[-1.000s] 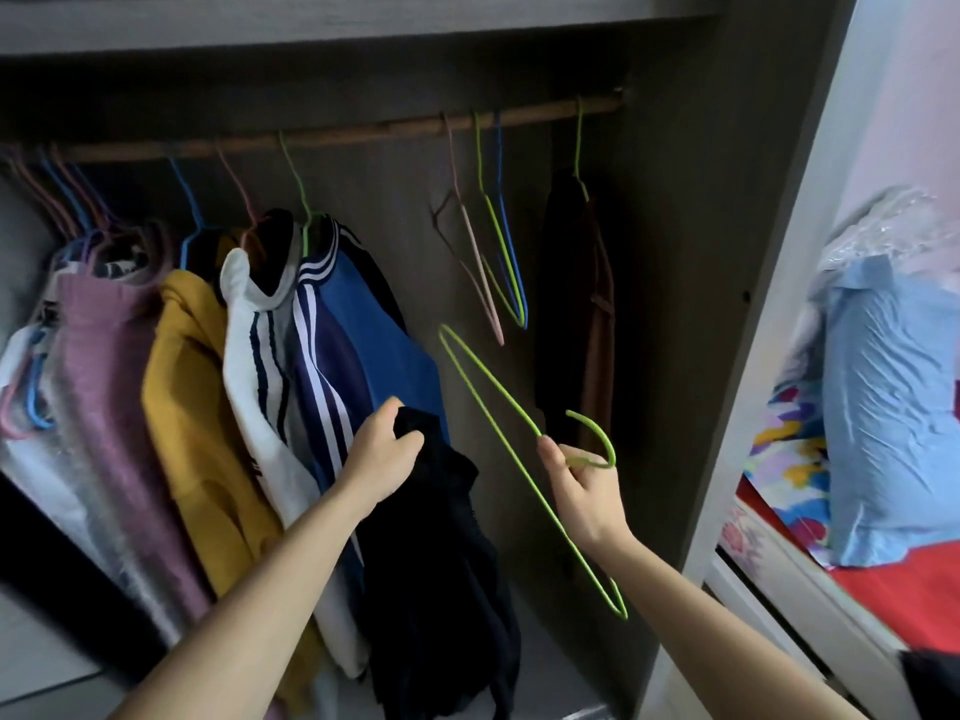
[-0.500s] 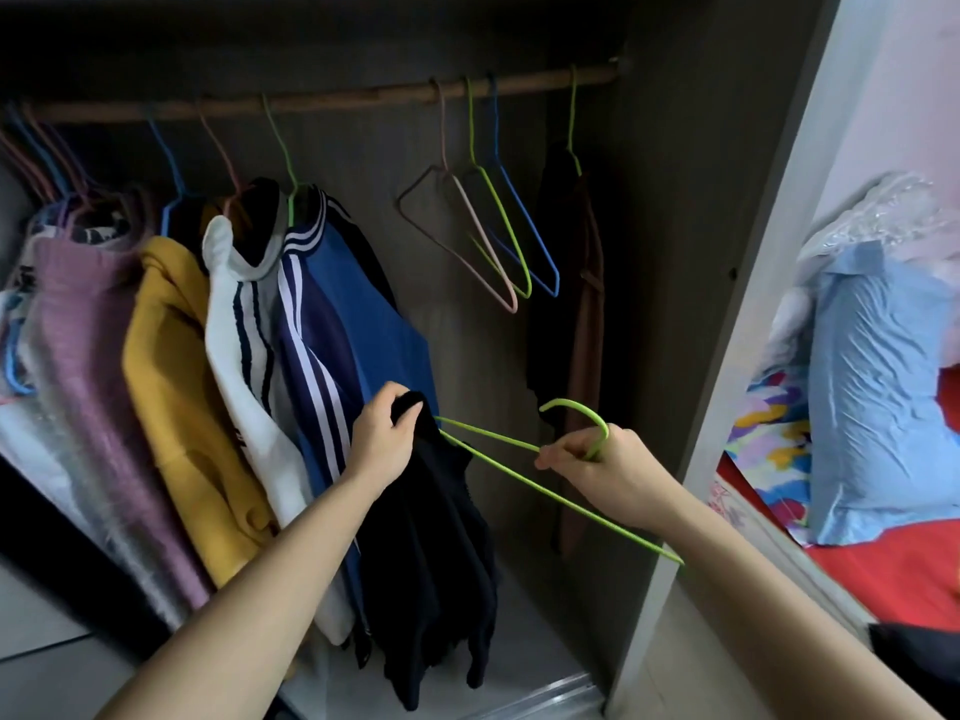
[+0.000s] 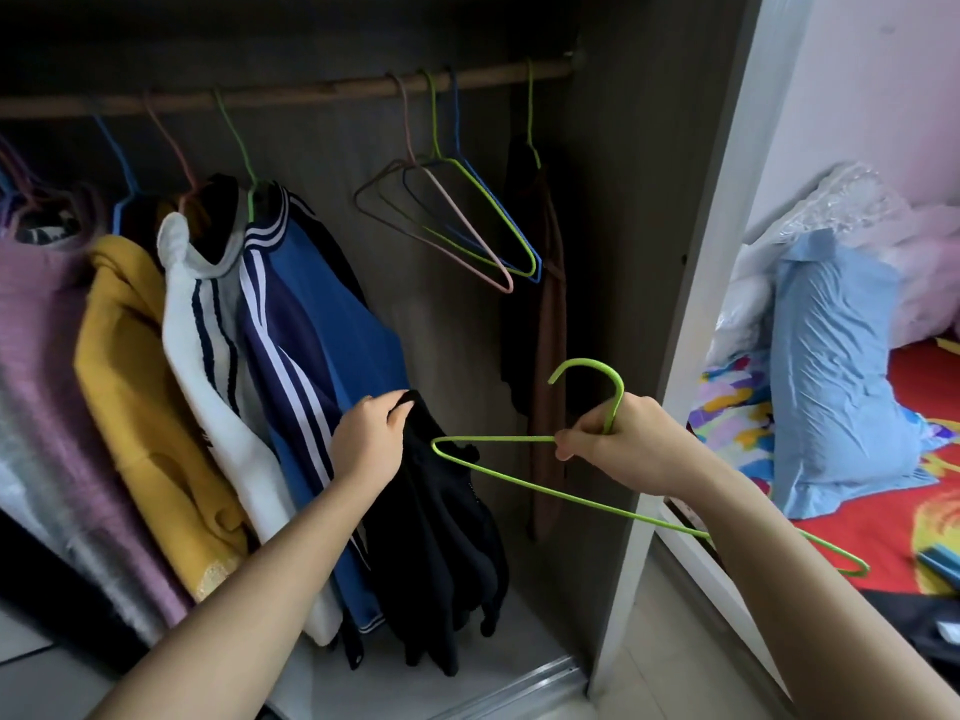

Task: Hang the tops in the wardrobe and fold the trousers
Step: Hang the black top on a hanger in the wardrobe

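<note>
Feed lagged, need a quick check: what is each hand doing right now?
Left hand: grips the black top.
Right hand: holds the green hanger.

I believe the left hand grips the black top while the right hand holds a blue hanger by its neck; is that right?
Not quite: the head view shows the hanger in the right hand is green, not blue. The rest stands: the left hand grips the black top.

A blue pillow (image 3: 836, 366) leans on a red sheet (image 3: 917, 379), just beside a colourful patterned cloth (image 3: 732, 402). Behind it sits a crinkled clear plastic bag (image 3: 841, 200), near a pink wall (image 3: 883, 70).
</note>
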Demonstrator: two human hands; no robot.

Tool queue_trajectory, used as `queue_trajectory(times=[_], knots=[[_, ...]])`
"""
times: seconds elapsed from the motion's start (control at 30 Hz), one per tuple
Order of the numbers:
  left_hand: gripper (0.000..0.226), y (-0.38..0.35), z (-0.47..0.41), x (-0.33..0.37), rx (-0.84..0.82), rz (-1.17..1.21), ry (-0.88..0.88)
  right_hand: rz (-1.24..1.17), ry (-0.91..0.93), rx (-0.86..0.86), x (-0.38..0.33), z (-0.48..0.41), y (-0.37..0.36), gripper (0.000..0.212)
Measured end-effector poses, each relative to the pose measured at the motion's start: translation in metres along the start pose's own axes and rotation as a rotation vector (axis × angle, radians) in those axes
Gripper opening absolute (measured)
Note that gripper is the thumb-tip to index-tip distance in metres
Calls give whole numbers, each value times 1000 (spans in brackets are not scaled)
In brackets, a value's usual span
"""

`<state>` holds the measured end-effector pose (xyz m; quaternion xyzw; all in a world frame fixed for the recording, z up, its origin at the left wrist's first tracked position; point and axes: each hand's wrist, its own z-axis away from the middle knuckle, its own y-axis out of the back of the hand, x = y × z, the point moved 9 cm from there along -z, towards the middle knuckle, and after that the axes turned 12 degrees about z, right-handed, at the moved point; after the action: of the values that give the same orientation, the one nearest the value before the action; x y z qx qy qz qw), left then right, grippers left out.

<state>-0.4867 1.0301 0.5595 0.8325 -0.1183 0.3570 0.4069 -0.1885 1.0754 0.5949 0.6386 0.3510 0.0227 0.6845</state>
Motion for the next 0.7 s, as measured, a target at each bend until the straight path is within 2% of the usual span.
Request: queue_trajectory(times=[0.2, 0.37, 0.4, 0.5, 0.57, 0.63, 0.7], knots=[[25, -16, 7, 11, -39, 118, -47, -111, 21, 86, -2, 1, -3, 23], [23, -30, 11, 25, -114, 184, -37, 34, -28, -169, 8, -4, -54, 24], [22, -32, 12, 28, -129, 164, -36, 24, -22, -161, 8, -4, -58, 25], [12, -34, 15, 37, -144, 94, -44, -289, -79, 9, 14, -9, -52, 30], [12, -32, 15, 43, -146, 116, -51, -549, -159, 9, 19, -12, -60, 30], [15, -31, 13, 46, -153, 220, -37, -588, -200, -36, 19, -12, -78, 30], [15, -31, 15, 52, -181, 323, -37, -476, -219, -96, 17, -10, -95, 30]])
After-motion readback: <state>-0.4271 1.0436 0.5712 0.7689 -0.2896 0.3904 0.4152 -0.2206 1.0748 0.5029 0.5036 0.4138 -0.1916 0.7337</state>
